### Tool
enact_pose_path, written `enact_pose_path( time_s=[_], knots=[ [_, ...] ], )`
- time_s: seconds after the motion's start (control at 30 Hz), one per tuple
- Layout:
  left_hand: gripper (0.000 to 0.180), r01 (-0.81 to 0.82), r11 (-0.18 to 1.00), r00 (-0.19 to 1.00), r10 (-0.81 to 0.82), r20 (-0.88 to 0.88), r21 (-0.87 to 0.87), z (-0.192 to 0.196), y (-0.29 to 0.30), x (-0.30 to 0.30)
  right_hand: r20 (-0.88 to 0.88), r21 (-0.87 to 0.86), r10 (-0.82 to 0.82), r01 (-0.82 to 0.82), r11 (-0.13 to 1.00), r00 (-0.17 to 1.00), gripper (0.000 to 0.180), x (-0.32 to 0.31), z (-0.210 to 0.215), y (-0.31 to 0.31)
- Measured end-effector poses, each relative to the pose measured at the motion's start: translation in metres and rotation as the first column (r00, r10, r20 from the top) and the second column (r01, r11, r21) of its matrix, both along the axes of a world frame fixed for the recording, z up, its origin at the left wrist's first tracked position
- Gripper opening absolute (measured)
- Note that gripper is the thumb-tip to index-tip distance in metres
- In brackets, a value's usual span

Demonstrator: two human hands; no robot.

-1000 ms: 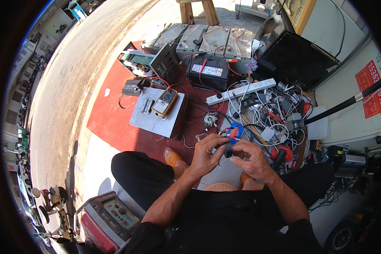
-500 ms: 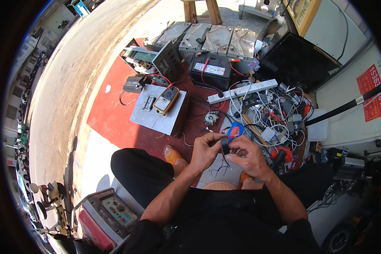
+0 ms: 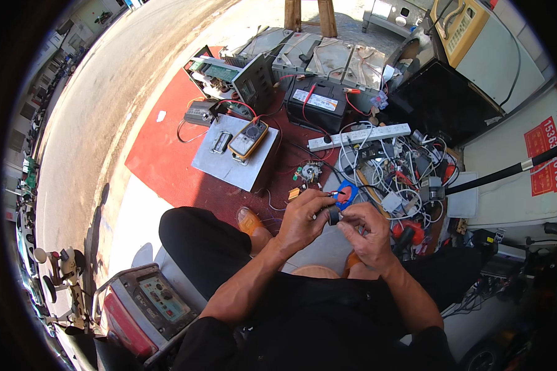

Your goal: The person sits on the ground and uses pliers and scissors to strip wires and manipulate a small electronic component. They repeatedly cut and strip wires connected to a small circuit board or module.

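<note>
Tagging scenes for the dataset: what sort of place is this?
Likely an outdoor electronics repair spot by a road: multimeter on a metal box, black battery, heap of cables and parts.

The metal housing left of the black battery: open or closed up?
Open: the green circuit board is exposed inside the metal housing, with no cover over it.

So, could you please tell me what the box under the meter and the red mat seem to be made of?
Box: probably metal, dull and bare, judging by its smooth silver-grey top. Mat: possibly plastic or rubber, matte, since its surface looks finely textured.
</note>
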State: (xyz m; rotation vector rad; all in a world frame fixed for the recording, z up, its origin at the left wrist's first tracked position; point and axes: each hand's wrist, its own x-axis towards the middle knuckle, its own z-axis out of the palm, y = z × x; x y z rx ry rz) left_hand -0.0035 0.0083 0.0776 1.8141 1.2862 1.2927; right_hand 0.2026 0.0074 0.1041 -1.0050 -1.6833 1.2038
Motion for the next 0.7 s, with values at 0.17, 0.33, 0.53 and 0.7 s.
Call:
enact_pose_path(
  time_s=[0.17, 0.33, 0.53, 0.7],
  knots=[
    [0.032, 0.01, 0.998, 0.997, -0.006, -0.076, 0.054, 0.002, 0.0, -0.002, 0.107, 0.072, 0.005, -0.013, 0.997, 0.994, 0.023, -0.002, 0.007, 0.001],
    [0.029, 0.004, 0.997, 0.996, 0.002, -0.091, 0.073, 0.001, -0.001, -0.001, 0.216, 0.334, -0.008, -0.067, 0.94, 0.976, 0.025, -0.004, 0.01, 0.003],
    [0.028, -0.047, 0.998, 0.998, 0.048, -0.034, 0.028, 0.0, -0.001, 0.005, 0.254, 0.442, -0.098, -0.025, 0.897, 0.962, 0.025, -0.009, 0.002, -0.003],
    [0.029, -0.086, 0.996, 0.995, 0.087, -0.04, 0.03, 0.002, -0.003, 0.008, 0.257, 0.493, -0.151, 0.005, 0.87, 0.955, 0.024, -0.01, 0.0, -0.007]
  ],
)
